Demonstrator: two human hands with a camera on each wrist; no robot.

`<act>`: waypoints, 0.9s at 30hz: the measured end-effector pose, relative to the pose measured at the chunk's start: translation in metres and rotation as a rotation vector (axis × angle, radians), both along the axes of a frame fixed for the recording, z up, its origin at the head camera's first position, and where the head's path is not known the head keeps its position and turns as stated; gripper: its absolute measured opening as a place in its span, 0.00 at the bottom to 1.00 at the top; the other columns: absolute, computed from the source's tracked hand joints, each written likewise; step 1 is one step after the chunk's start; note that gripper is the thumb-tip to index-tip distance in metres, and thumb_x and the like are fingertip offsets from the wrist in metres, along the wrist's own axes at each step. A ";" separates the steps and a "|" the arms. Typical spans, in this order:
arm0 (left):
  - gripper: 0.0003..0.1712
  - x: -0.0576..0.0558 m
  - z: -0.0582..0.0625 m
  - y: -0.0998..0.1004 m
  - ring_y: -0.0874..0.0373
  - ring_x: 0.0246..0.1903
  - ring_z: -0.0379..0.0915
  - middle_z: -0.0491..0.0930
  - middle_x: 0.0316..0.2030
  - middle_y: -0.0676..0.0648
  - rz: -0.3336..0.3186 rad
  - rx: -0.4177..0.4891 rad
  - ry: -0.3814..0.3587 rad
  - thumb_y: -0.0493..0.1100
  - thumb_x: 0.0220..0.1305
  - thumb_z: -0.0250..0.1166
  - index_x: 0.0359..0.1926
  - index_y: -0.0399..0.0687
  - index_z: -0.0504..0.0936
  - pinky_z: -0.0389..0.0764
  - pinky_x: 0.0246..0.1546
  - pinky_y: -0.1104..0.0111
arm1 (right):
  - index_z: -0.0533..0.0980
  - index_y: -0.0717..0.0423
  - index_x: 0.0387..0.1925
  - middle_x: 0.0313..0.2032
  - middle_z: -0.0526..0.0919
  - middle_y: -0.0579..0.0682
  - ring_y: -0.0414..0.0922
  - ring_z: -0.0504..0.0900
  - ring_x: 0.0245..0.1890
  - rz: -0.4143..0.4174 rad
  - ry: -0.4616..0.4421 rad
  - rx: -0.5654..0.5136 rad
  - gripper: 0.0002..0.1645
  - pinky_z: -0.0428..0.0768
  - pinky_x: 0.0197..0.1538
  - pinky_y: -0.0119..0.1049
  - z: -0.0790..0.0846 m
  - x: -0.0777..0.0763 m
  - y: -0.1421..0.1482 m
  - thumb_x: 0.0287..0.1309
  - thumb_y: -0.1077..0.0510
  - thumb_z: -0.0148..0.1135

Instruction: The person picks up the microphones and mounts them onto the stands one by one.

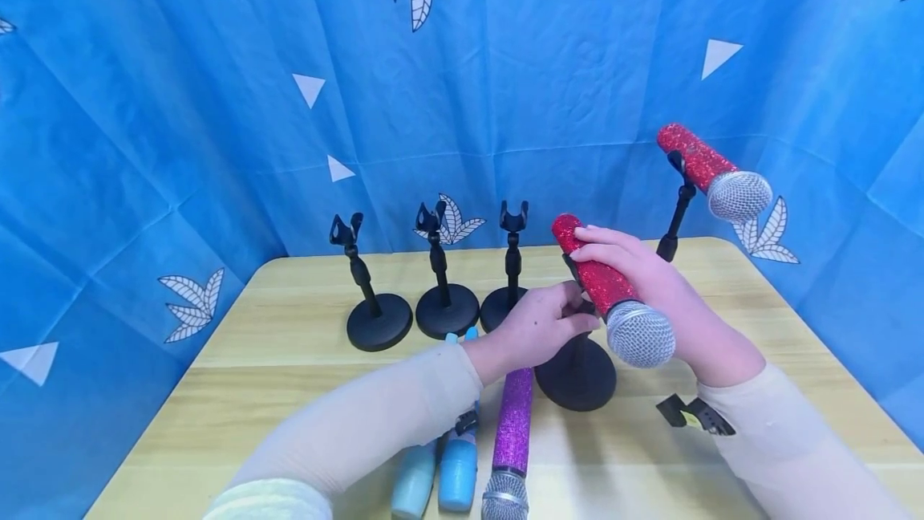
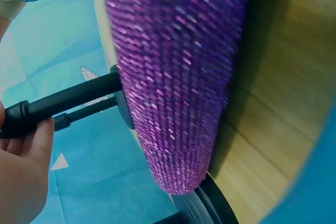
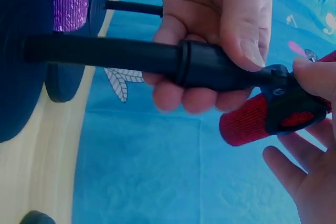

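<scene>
My left hand (image 1: 534,323) grips the upper pole of a black tabletop microphone stand (image 1: 577,379), fingers curled round it just below the clip. A red glittery microphone (image 1: 606,283) with a silver mesh head lies tilted in that stand's clip (image 3: 294,106). My right hand (image 1: 660,295) holds this microphone, its fingers over the red handle and its thumb (image 3: 315,74) by the clip. Beneath my left forearm, a purple glittery microphone (image 1: 513,424) rests on the table; its handle fills much of the left wrist view.
Three black stands with bare clips (image 1: 378,319) (image 1: 447,307) (image 1: 513,255) line the table's back left. At the back right another stand (image 1: 674,223) bears a second red microphone (image 1: 696,155). Two light-blue handles (image 1: 458,472) (image 1: 415,480) lie left of the purple microphone. A blue curtain (image 1: 505,87) hangs behind.
</scene>
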State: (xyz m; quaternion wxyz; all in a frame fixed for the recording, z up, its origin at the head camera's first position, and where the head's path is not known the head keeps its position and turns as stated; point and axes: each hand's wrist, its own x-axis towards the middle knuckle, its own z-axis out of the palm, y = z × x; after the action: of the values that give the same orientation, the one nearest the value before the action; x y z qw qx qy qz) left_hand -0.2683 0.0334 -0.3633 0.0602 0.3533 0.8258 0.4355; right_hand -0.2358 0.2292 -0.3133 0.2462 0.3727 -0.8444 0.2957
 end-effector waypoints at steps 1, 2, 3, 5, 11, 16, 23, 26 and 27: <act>0.10 -0.001 0.000 0.001 0.71 0.38 0.77 0.82 0.36 0.62 0.011 0.009 -0.001 0.47 0.68 0.69 0.47 0.55 0.79 0.78 0.40 0.75 | 0.73 0.53 0.63 0.69 0.69 0.55 0.60 0.65 0.69 -0.018 0.009 0.018 0.56 0.79 0.50 0.65 0.000 0.000 0.000 0.25 0.68 0.88; 0.11 -0.001 0.000 0.003 0.70 0.37 0.77 0.81 0.35 0.62 0.015 0.016 -0.007 0.46 0.67 0.70 0.47 0.55 0.78 0.78 0.40 0.74 | 0.73 0.52 0.63 0.69 0.69 0.54 0.60 0.65 0.69 -0.041 0.013 0.038 0.57 0.79 0.50 0.65 0.000 0.001 0.000 0.24 0.66 0.89; 0.12 -0.002 0.000 0.004 0.69 0.36 0.77 0.81 0.34 0.61 0.017 0.021 -0.015 0.45 0.67 0.71 0.47 0.56 0.77 0.78 0.40 0.73 | 0.73 0.51 0.63 0.69 0.69 0.54 0.60 0.65 0.69 -0.062 0.018 0.056 0.58 0.79 0.50 0.65 0.000 0.001 0.000 0.23 0.65 0.90; 0.15 -0.003 0.001 0.006 0.68 0.36 0.77 0.80 0.34 0.60 0.014 0.021 -0.042 0.44 0.65 0.71 0.49 0.56 0.76 0.79 0.40 0.72 | 0.73 0.49 0.64 0.70 0.68 0.52 0.59 0.65 0.69 -0.095 0.020 0.082 0.59 0.79 0.50 0.65 -0.001 0.002 0.000 0.21 0.63 0.91; 0.19 -0.005 0.006 0.000 0.66 0.48 0.78 0.81 0.48 0.56 -0.092 -0.058 -0.055 0.41 0.69 0.66 0.59 0.50 0.76 0.78 0.49 0.74 | 0.73 0.49 0.63 0.69 0.68 0.52 0.59 0.65 0.69 -0.117 0.010 0.097 0.57 0.77 0.54 0.66 0.000 0.004 0.000 0.24 0.63 0.90; 0.10 -0.002 0.008 -0.003 0.69 0.47 0.77 0.83 0.45 0.57 -0.100 -0.161 0.039 0.42 0.73 0.62 0.53 0.51 0.79 0.76 0.50 0.75 | 0.73 0.48 0.64 0.69 0.68 0.51 0.59 0.65 0.69 -0.143 -0.010 0.095 0.57 0.77 0.52 0.67 0.001 0.008 0.002 0.25 0.65 0.90; 0.15 -0.003 0.012 0.008 0.70 0.38 0.75 0.79 0.34 0.62 -0.025 -0.123 0.029 0.43 0.65 0.72 0.49 0.56 0.77 0.78 0.41 0.75 | 0.74 0.49 0.63 0.69 0.69 0.53 0.59 0.66 0.68 -0.143 0.012 0.075 0.59 0.77 0.52 0.66 0.001 0.010 0.004 0.20 0.62 0.92; 0.17 -0.005 0.014 0.009 0.70 0.39 0.75 0.79 0.36 0.61 -0.050 -0.124 0.033 0.43 0.65 0.72 0.51 0.56 0.76 0.78 0.40 0.76 | 0.74 0.50 0.63 0.69 0.69 0.54 0.60 0.66 0.68 -0.143 0.018 0.064 0.59 0.77 0.52 0.67 0.001 0.010 0.004 0.19 0.64 0.91; 0.17 -0.005 0.014 0.008 0.70 0.40 0.76 0.80 0.38 0.60 -0.070 -0.122 0.032 0.43 0.66 0.71 0.53 0.55 0.77 0.78 0.42 0.76 | 0.73 0.49 0.63 0.69 0.68 0.54 0.60 0.66 0.68 -0.141 0.012 0.060 0.59 0.78 0.51 0.66 0.001 0.010 0.004 0.20 0.64 0.91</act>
State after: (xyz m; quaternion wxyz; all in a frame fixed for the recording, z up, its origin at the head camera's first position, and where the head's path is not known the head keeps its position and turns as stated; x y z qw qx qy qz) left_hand -0.2735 0.0415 -0.3488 0.0834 0.3845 0.8389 0.3761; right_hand -0.2258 0.2329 -0.3126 0.2603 0.3213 -0.8756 0.2496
